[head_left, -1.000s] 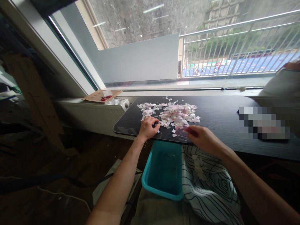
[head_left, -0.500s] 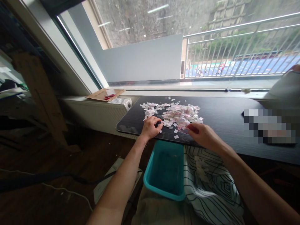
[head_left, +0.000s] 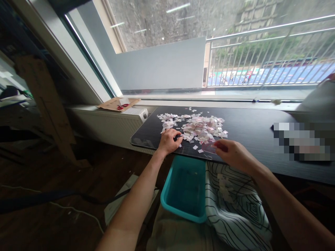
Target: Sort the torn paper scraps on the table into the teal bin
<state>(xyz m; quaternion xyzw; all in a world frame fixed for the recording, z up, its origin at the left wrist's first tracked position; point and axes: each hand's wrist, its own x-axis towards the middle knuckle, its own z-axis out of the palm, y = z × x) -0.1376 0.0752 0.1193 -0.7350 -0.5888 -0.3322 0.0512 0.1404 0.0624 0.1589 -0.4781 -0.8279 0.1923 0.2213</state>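
Note:
My left hand (head_left: 170, 141) rests at the near edge of the dark table, at the left of a pile of small white and pinkish paper pieces (head_left: 202, 126). Its fingers are curled toward the thumb; something dark shows between them, but I cannot make out what. My right hand (head_left: 231, 151) is closed, pinching a thin, see-through pinkish sheet (head_left: 208, 147) at the pile's near side. A few loose paper pieces lie beside the sheet. Below the table edge, a teal plastic basin (head_left: 184, 190) sits at my lap, with a few tiny bits inside.
Patterned cloth (head_left: 238, 209) with paper scraps lies right of the basin. Red-handled scissors (head_left: 123, 106) rest on cardboard (head_left: 111, 104) above the radiator (head_left: 115, 122). A blurred-out object (head_left: 300, 141) is on the table's right side, near another person's sleeve (head_left: 318, 97).
My right hand has drawn slightly right and toward me with the pinkish sheet, which now shows more clear of the pile. Loose pieces near it have shifted. My left hand stays in place.

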